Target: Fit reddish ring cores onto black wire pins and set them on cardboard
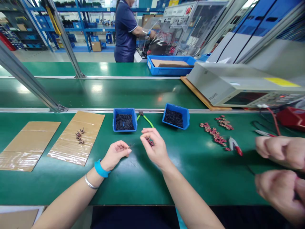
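Head view. Left hand (116, 153) curled above the green table (133, 178), fingertips pinched on a thin dark pin (131, 146) that juts toward the right hand; blue band (102, 170) and a metal bangle (91, 183) on that wrist. Right hand (154, 147) just right of the left, fingers bent and closed around a small red-and-dark coil (150, 142), only partly seen behind them. Pin and coil near each other but apart.

All else placed from the left bin (125, 119), a blue tray of dark pins straight behind the hands. Just right of it, green-handled pliers (145, 119); further right, a second blue bin (176, 116) with more dark pieces. Further right again, loose red coils (215, 133), then red-tipped snips (234, 145). Left of the bin, a cardboard sheet (76, 137) bearing a few wound parts (79, 135); another sheet (27, 144) beyond that. Far right of the bin, at the frame edge, two hands of another person (280, 168), blurred. Well behind the bin, a standing person in dark blue (125, 30) at a machine.
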`<move>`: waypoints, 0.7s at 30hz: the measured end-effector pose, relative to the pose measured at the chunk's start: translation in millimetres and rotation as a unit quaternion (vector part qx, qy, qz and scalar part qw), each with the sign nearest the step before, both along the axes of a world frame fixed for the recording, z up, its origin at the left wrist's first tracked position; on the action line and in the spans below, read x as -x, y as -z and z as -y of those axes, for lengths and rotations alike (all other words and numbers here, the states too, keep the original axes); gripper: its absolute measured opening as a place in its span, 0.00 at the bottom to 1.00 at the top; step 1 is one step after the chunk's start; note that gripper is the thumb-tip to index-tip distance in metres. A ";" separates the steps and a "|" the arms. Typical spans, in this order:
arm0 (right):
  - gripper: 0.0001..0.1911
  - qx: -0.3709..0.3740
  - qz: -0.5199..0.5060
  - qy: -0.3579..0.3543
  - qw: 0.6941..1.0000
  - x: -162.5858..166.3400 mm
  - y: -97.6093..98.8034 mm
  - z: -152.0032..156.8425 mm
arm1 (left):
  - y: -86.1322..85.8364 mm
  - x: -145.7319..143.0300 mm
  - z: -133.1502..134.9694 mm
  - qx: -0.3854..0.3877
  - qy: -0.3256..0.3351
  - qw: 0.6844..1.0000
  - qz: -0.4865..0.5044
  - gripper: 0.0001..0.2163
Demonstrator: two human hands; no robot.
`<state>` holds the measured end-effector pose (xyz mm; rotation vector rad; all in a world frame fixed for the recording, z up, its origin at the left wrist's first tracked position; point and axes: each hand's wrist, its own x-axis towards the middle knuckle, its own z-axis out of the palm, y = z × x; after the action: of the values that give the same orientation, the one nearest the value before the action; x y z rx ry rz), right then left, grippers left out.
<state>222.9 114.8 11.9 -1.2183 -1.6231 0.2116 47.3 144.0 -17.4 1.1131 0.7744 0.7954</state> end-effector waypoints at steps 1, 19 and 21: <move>0.08 -0.003 0.027 0.009 1.000 -0.8 -7.7 -9.7 | 0.3 0.2 -1.2 0.012 0.000 1.000 0.005 0.14; 0.15 0.279 0.420 -0.012 0.863 45.5 -28.7 -130.8 | -3.4 6.1 -9.7 0.106 -0.045 0.990 0.076 0.17; 0.14 0.277 0.386 -0.016 0.880 43.7 -32.2 -130.9 | -3.8 6.9 -10.3 0.105 -0.051 0.990 0.079 0.17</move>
<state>179.1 245.7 44.1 -1.8700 -2.3721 0.2350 40.4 154.3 -13.6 0.8172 0.7679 0.8562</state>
